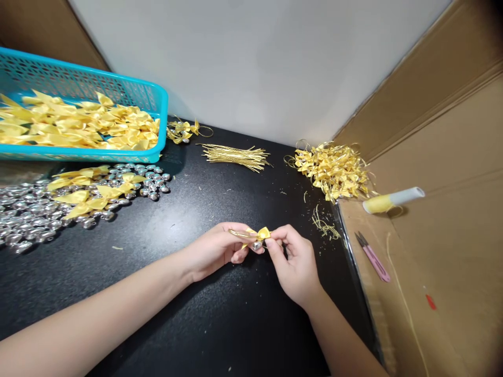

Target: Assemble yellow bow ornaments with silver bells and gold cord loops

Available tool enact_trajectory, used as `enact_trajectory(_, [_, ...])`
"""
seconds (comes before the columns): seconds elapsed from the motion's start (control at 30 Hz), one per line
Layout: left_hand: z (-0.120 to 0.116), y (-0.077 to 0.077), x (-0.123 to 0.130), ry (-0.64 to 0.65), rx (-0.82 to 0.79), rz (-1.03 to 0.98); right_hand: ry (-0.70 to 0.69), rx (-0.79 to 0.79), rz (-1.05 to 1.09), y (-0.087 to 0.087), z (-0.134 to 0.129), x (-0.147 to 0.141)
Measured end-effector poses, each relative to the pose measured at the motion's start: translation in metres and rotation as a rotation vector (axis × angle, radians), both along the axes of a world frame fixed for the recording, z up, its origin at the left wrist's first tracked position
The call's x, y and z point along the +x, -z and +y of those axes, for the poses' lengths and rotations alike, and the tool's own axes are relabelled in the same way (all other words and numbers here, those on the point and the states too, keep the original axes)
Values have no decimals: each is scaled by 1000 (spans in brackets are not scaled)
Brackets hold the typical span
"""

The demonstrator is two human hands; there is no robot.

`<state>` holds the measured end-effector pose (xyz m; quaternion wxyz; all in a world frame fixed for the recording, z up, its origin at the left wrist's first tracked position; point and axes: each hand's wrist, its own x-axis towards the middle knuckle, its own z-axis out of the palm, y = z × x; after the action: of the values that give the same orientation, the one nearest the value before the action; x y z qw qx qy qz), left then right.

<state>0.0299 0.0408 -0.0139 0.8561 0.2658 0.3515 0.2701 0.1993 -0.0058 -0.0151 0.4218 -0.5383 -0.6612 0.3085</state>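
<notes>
Over the black tabletop, both hands meet at a small yellow ribbon bow (pixel 263 233). My left hand (pixel 222 246) is closed, pinching the bow's left side; a gold cord loop (pixel 240 234) lies along its thumb. A silver bead (pixel 257 245) shows just below the bow, by the left fingertips. My right hand (pixel 293 262) pinches the bow's right edge between thumb and forefinger, its other fingers curled. Whether a cord end is also in the right pinch is hidden by the fingers.
A turquoise basket (pixel 163 120) of yellow bows stands at back left, with silver beads (pixel 35 209) before it. Gold cords (pixel 236 156) lie at the back. Finished-looking bows (pixel 334 170) are heaped at right, near cord scraps (pixel 325 225), pink snips (pixel 373 257) and a thread tube (pixel 393 200).
</notes>
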Motion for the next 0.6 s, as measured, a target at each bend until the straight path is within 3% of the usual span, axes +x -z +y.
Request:
enact_trajectory(0.4, [0, -4, 2, 9, -3, 51, -42, 359, -272, -10, 1, 2])
enact_trajectory(0.6, [-1, -3, 2, 23, 26, 63, -61, 393, -272, -11, 2, 1])
